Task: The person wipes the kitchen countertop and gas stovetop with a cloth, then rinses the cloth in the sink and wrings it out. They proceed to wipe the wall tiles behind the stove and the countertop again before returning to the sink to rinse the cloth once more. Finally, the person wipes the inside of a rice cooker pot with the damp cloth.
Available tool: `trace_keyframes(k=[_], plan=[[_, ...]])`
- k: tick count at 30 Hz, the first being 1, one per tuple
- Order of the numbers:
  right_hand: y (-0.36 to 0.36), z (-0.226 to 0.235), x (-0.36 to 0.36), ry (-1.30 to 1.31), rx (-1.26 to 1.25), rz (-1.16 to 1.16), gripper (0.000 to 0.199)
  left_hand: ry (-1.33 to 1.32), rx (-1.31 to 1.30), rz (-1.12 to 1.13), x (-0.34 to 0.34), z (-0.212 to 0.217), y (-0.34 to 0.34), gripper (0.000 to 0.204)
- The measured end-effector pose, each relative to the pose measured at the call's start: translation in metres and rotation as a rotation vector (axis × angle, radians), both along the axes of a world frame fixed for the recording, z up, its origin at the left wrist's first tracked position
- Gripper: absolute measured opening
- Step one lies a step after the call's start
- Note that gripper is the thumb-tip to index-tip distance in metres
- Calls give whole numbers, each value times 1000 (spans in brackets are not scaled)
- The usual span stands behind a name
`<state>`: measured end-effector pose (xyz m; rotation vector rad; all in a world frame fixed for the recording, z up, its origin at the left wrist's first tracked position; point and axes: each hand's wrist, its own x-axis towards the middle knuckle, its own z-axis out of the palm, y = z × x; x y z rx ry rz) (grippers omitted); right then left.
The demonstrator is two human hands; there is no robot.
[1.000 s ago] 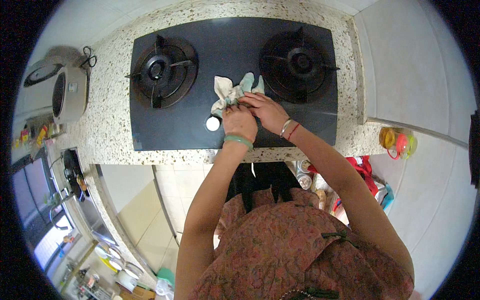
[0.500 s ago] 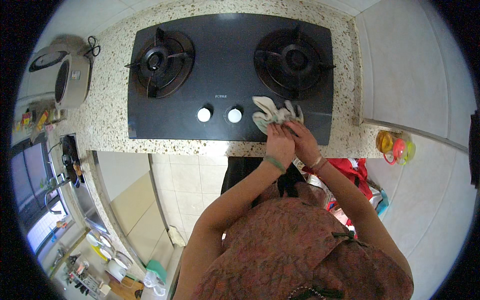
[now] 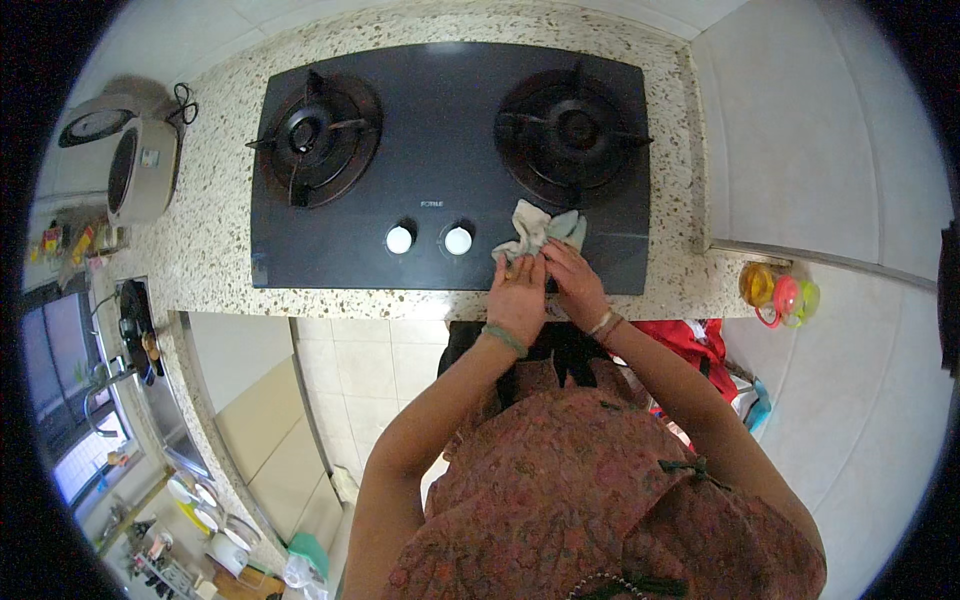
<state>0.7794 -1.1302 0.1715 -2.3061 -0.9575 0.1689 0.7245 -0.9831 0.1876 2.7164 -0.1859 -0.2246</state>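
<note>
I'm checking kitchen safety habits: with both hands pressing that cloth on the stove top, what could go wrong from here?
The left hand and right hand press the pale cloth right beside the two white knobs; a sideways stroke might nudge one and turn on gas. The cloth also lies close to the right burner, so it could snag on the grate prongs. The right wrist's bracelets might scrape the black glass top.

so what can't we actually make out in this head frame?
- Cloth: its near part is under the left hand and right hand, so the grip is unclear.
- Glass hob under the cloth: hidden, so dirt there is unknown.
- Knobs: too small to read their setting.
- Rice cooker: warped by the fisheye near the left rim.
</note>
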Motion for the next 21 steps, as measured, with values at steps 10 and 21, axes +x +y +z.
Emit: trace_keyframes(k=[10, 21], plan=[[93, 51, 86, -244, 215, -19, 25, -262, -514, 426, 90, 27, 71, 39], [91, 4, 119, -162, -218, -129, 43, -167, -292, 270, 132, -19, 61, 65]])
